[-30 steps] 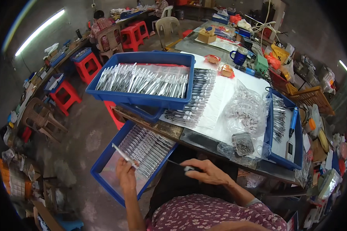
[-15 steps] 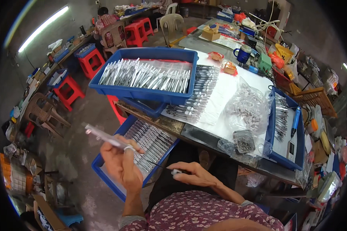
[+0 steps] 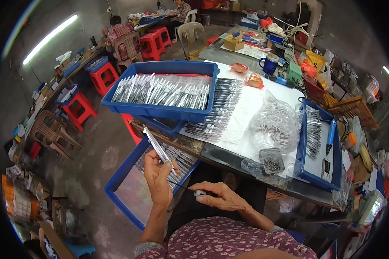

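My left hand [image 3: 158, 183] is closed around a silver drawing compass [image 3: 156, 144], its legs together and tilted up to the left. In my right hand [image 3: 222, 196] is a thin-shafted screwdriver [image 3: 199, 193]. Its shaft runs left toward the lower end of the compass; whether the tip touches is too small to tell. Beneath my left hand, a blue tray [image 3: 125, 211] holds rows of similar compasses [image 3: 183, 162]. Another blue tray [image 3: 160, 113] on the table corner carries a dense row of compasses [image 3: 162, 91]. More compasses [image 3: 218, 110] lie in rows on white paper beside it.
On the table sit a clear bag of small metal parts [image 3: 274, 125], a small box of screws or pins [image 3: 271, 161] and a blue mug [image 3: 269, 63]. A right-hand blue tray [image 3: 317, 177] contains compasses and a blue pen-shaped tool [image 3: 331, 136]. Red stools [image 3: 80, 108] and seated people are farther off.
My left hand has moved slightly right and turned the compass more upright. The right hand with the screwdriver stays nearly in place.
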Motion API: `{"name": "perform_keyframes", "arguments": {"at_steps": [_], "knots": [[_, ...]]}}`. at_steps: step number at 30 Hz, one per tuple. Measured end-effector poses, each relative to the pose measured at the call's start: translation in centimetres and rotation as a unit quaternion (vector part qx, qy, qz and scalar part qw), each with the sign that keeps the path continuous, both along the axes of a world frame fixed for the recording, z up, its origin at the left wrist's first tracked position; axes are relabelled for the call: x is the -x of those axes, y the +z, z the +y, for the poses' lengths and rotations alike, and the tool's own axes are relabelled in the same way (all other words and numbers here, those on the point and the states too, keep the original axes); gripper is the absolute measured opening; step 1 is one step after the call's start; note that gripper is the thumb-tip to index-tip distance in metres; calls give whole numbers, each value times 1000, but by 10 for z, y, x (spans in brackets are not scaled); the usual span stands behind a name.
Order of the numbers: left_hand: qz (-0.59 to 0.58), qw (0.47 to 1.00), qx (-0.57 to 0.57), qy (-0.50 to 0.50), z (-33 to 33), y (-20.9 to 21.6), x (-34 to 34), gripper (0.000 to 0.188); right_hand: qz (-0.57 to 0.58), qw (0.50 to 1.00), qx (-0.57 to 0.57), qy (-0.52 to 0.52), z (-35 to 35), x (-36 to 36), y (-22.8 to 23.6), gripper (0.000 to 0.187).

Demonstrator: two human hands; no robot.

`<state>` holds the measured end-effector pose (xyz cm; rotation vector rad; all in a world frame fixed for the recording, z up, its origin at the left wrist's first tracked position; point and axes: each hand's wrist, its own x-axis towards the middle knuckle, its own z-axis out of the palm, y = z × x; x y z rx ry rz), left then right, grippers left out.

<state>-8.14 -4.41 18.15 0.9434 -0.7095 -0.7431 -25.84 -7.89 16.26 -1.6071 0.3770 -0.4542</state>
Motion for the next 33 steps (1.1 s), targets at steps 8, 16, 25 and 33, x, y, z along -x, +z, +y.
{"name": "perform_keyframes", "arguments": {"at_steps": [8,16,25,33], "knots": [[-19,999,-8,-36,-10,3,2,29,-45,998,21,-36,-3,3,4,35],[-23,996,10,-85,-27,21,14,32,-14,994,81,-66,-10,16,25,35],[-2,997,8,-72,-12,15,16,28,22,997,61,-45,-2,23,8,35],[22,987,-141,72,17,-57,-56,28,109,990,19,-86,12,27,-106,30]]}}
